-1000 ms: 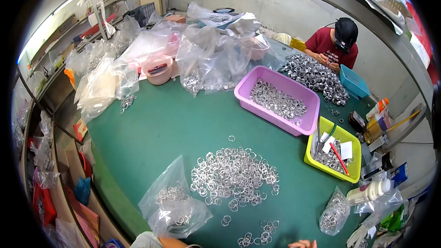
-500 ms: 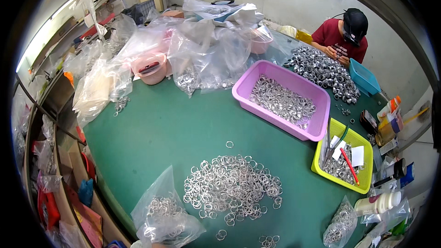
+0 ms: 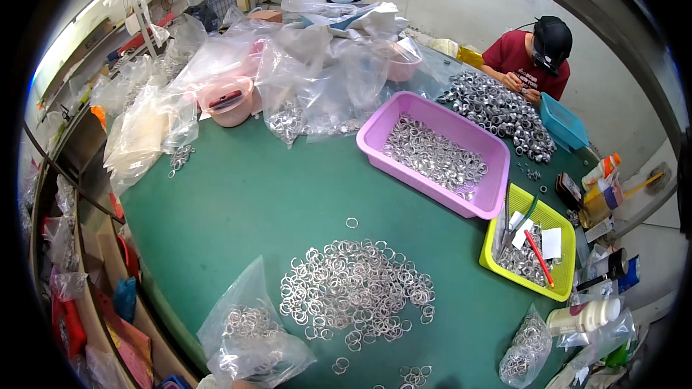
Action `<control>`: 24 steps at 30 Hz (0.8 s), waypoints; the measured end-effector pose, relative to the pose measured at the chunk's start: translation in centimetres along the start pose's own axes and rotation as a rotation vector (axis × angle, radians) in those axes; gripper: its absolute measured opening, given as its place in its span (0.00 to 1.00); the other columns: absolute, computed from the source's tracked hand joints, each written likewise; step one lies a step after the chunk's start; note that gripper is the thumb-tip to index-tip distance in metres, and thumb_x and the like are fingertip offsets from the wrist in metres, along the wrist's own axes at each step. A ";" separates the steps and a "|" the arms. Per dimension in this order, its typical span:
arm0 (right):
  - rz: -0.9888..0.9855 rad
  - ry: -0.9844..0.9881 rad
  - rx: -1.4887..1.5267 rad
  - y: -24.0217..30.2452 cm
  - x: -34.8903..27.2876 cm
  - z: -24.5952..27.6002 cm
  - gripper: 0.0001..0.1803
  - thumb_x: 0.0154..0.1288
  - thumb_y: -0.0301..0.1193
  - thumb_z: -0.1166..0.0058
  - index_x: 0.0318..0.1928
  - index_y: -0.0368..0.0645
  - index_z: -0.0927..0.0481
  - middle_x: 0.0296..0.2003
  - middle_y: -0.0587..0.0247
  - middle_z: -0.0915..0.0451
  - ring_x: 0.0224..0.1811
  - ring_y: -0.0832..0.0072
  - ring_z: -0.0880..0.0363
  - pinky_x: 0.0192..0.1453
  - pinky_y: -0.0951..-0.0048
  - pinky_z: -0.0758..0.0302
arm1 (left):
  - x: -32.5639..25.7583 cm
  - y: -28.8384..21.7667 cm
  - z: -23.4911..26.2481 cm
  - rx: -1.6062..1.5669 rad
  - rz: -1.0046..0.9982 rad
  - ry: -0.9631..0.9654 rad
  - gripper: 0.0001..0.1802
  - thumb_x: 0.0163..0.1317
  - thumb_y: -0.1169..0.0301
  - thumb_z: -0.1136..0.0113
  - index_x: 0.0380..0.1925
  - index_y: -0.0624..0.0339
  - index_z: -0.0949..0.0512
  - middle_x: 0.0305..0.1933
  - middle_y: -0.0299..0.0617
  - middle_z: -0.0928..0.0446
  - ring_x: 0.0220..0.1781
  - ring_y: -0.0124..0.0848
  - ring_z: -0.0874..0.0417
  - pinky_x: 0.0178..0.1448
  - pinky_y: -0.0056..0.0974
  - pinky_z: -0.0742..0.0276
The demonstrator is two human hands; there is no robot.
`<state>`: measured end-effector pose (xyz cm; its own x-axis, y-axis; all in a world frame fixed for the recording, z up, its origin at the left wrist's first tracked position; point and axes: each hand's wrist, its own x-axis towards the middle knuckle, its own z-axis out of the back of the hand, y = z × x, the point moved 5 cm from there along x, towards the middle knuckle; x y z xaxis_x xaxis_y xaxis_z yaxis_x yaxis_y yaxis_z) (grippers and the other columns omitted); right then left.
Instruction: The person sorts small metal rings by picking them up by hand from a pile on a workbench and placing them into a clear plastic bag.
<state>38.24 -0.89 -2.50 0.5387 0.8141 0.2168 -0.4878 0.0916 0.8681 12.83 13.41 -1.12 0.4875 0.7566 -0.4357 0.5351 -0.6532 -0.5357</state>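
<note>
Neither of my hands shows in the head view. A heap of loose metal rings lies on the green table in front of me. A clear plastic bag holding rings sits at the near edge to the left of the heap. A few more rings lie at the bottom edge. A single ring lies apart, just beyond the heap.
A purple tray of rings stands beyond the heap, a yellow tray with a red pen to its right. Clear bags and a pink bowl crowd the far side. A person in a red shirt works at another ring pile.
The view has tilted upward and away: the ring heap and bag have slid down in the picture. A hand seen at the bottom edge a second ago is out of sight.
</note>
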 end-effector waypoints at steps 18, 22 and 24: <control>0.287 0.264 -0.077 7.0 2.1 -2.2 0.14 0.62 0.18 0.47 0.50 0.32 0.25 0.37 0.55 0.24 0.34 0.67 0.25 0.41 0.69 0.25 | -2.3 2.4 -8.7 0.159 -0.012 0.601 0.13 0.67 0.72 0.48 0.50 0.65 0.26 0.52 0.46 0.24 0.54 0.37 0.24 0.60 0.38 0.31; 0.227 0.417 -0.030 4.7 2.2 -3.3 0.22 0.56 0.19 0.45 0.53 0.34 0.28 0.49 0.48 0.27 0.49 0.59 0.29 0.53 0.63 0.31 | -1.0 -0.4 -7.1 0.753 -0.596 0.106 0.14 0.62 0.77 0.46 0.48 0.63 0.27 0.50 0.47 0.27 0.56 0.40 0.27 0.61 0.41 0.33; 0.324 0.406 -0.156 7.8 3.6 -4.2 0.18 0.54 0.20 0.41 0.47 0.34 0.24 0.46 0.47 0.27 0.49 0.55 0.29 0.54 0.61 0.32 | -0.9 -2.0 -6.4 1.216 -0.871 -0.156 0.19 0.58 0.79 0.44 0.51 0.62 0.29 0.59 0.55 0.34 0.65 0.52 0.35 0.68 0.48 0.39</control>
<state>33.44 5.19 3.18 0.0504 0.9681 0.2456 -0.6974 -0.1419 0.7025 15.70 13.85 4.97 0.2090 0.9314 0.2981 -0.3108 0.3523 -0.8828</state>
